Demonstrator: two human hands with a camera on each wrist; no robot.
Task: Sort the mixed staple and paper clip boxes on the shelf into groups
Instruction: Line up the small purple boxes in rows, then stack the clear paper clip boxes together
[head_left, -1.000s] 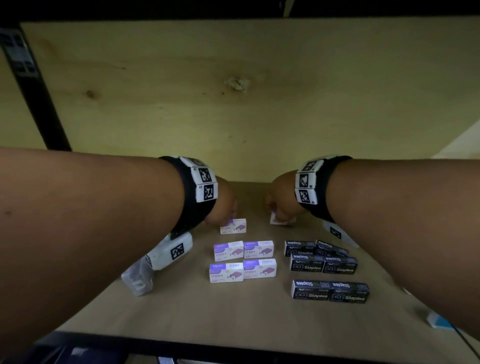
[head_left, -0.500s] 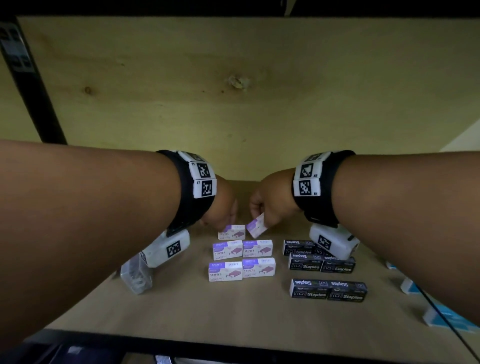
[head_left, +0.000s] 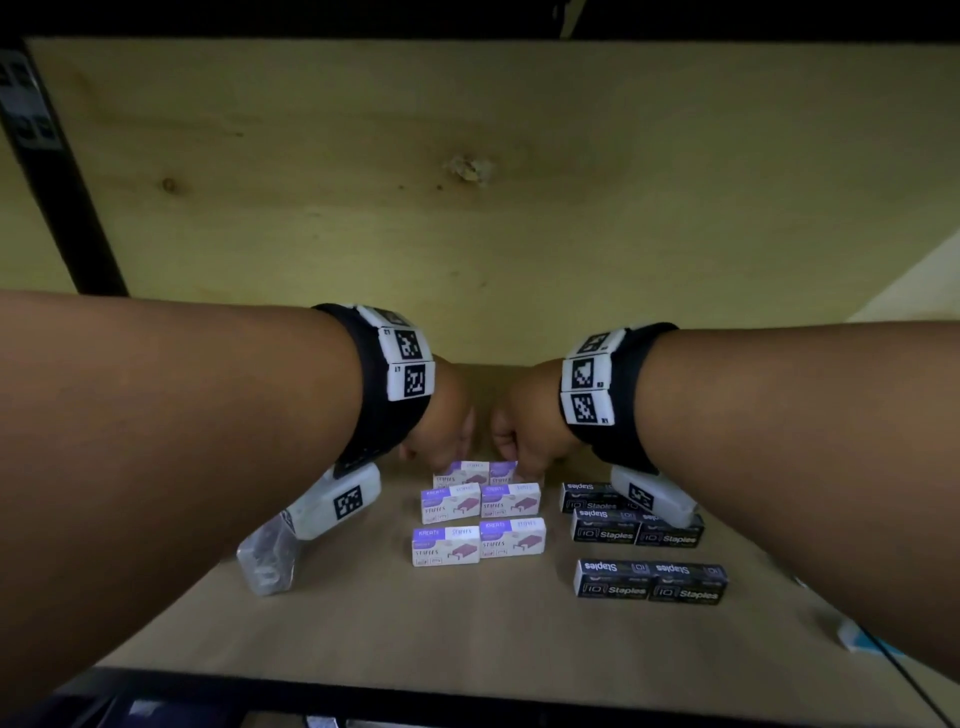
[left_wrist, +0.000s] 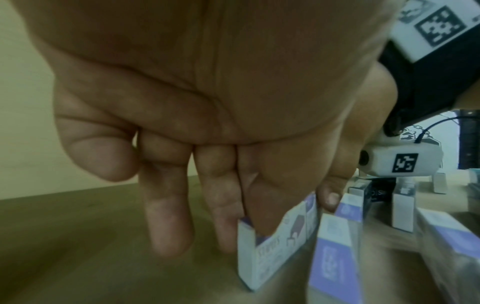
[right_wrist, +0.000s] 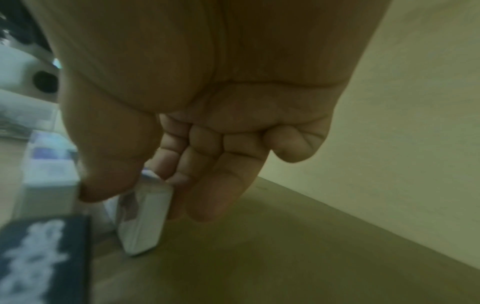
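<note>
Purple-and-white staple boxes (head_left: 478, 540) stand in rows of two at the middle of the wooden shelf (head_left: 467, 634). My left hand (head_left: 454, 454) pinches the back-left purple box (head_left: 460, 475) (left_wrist: 270, 253), fingers behind it and thumb in front. My right hand (head_left: 519, 462) pinches the back-right purple box (head_left: 503, 472) (right_wrist: 142, 222) between thumb and fingers; that box stands on the shelf against its neighbour. Several black staple boxes (head_left: 649, 582) form a separate group to the right, the rear ones partly hidden by my right wrist camera.
A clear plastic packet (head_left: 267, 564) lies at the left under my left forearm. A blue-and-white box (head_left: 857, 634) sits at the far right edge. The board above (head_left: 467, 156) hangs low, and a black upright (head_left: 52, 182) stands at the left.
My right hand carried a purple box in from the right, tilted half a second ago, and now holds it level beside the back-left box. My left hand stayed on its box.
</note>
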